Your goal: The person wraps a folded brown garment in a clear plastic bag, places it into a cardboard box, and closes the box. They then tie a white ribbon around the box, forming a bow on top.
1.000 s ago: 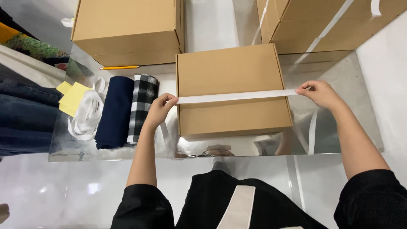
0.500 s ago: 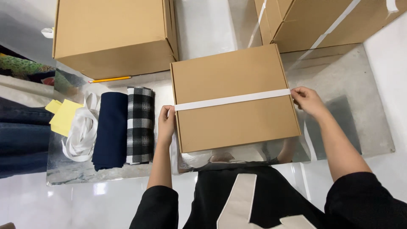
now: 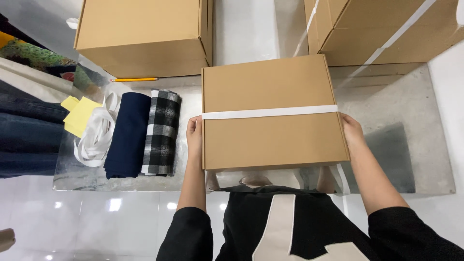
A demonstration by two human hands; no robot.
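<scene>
Cardboard box: a brown closed box (image 3: 273,113) is seen between the two hands on the mirror-bright tabletop (image 3: 386,101), with a white tape strip (image 3: 269,112) laid across its lid from edge to edge.
Change: a second earlier the strip was held stretched above the lid by both hands; half a second ago it was being pressed down at the ends; now it lies flat and its ends are folded over both side edges.
Meaning: the band is judged to be stuck down across the top, so the lid is held shut, and only the strip ends on the side walls appear to need pressing.
Left hand: the left hand (image 3: 195,137) is laid flat against the left wall of the box, just below the strip's left end; the grip is not closed round anything, the fingers being pressed on the cardboard.
Right hand: the right hand (image 3: 351,134) is laid against the right wall, just under the strip's right end; again an open palm is pressed on, nothing being clasped.
Box relative to grip: the box is bracketed between both palms, touching each, with its lid above the fingers.
Beyond the left hand: a checked folded cloth (image 3: 162,131), a navy folded cloth (image 3: 126,134), a coil of white tape (image 3: 94,137) and yellow paper notes (image 3: 79,114) are laid in a row.
Far side: a pencil (image 3: 134,79) and two larger cardboard boxes (image 3: 145,34) are placed beyond the grip.
</scene>
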